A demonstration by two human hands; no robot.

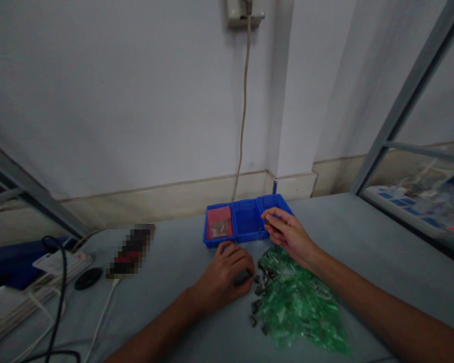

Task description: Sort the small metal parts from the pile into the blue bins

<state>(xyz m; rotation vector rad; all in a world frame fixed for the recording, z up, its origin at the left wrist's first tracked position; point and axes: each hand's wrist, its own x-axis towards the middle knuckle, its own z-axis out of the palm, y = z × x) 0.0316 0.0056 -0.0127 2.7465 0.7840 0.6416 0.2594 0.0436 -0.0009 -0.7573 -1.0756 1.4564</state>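
My left hand (230,267) rests on the table in front of the blue bins, its fingers curled round a dark, rounded object (242,277) whose kind I cannot make out. Over the right-hand blue bin (273,200), my right hand (287,233) is closed in a pinch. A small dark bit shows at its fingertips, too small to name. Small dark metal pieces (264,282) lie loose between my hands, some on the table and some at the mouth of a crumpled green plastic bag (302,307).
The left bin (209,242) holds a pink sheet and a clear packet (220,228). The middle bin (246,214) adjoins it. A blurred-out phone-like object (130,252), a black disc (88,278), cables and a power strip (34,297) lie left. Metal frames (404,80) flank the table.
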